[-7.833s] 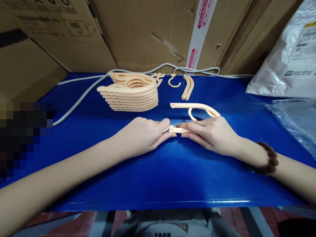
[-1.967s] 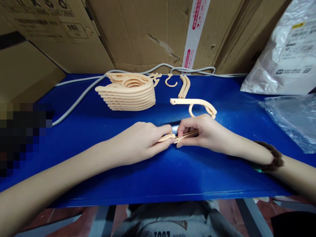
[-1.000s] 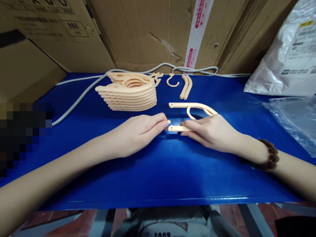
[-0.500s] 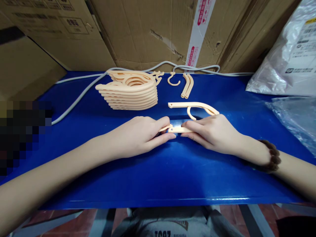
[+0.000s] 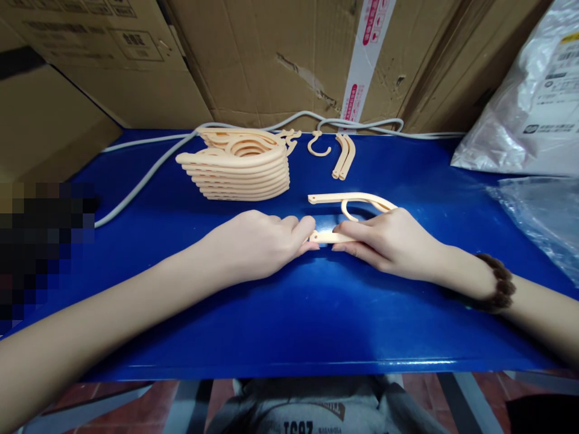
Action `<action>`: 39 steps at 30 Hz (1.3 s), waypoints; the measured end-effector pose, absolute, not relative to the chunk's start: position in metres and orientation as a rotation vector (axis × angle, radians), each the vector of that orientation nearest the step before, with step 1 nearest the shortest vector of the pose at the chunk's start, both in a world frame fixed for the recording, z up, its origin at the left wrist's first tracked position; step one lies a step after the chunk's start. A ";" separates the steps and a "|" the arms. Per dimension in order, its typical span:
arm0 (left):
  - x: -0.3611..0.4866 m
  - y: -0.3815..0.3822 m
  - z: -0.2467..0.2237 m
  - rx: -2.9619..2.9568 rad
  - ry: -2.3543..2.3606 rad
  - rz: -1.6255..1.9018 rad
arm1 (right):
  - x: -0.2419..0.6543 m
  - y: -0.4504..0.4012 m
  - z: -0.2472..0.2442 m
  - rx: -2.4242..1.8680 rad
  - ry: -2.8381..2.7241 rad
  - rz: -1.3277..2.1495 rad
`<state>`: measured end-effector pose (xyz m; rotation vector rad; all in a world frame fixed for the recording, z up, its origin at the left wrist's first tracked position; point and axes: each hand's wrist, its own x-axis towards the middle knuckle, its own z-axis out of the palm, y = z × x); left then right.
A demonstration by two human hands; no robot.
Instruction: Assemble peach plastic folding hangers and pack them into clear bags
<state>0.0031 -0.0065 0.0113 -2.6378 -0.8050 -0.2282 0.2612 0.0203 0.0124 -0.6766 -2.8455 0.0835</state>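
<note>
My right hand [image 5: 384, 241] grips a cream plastic folding hanger [image 5: 332, 237] by one arm, whose holed end points left. The hanger's other arm and curved hook stand beyond my fingers, towards the back. My left hand [image 5: 271, 244] is closed at the holed end, thumb and fingers pinching a small cream plastic piece [image 5: 308, 239], mostly hidden by the fingertips. Whether that piece is joined to the arm I cannot tell. Behind my left hand lies a stack of cream hangers [image 5: 239, 175]. Further back are a loose hook [image 5: 319, 152] and two curved arm pieces [image 5: 344, 158].
The blue table [image 5: 289, 325] carries a grey cable [image 5: 145, 181] along its back and left. Cardboard boxes [image 5: 253, 60] stand behind it. A plastic-wrapped parcel [image 5: 520, 114] and clear plastic film [image 5: 538, 211] lie at the right.
My left hand has moved slightly right and its fingertips have closed in on the hanger arm's end, covering more of the small piece. The right hand has barely shifted.
</note>
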 end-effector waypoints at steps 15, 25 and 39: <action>0.006 -0.014 0.020 -2.422 -0.667 -0.272 | 0.260 0.019 0.018 -0.672 -2.854 0.198; 0.004 -0.011 0.019 -2.502 -0.705 -0.374 | 0.257 0.011 0.016 -0.761 -2.840 0.043; 0.003 -0.009 0.014 -2.636 -0.706 -0.463 | 0.259 0.015 0.015 -0.681 -2.849 0.012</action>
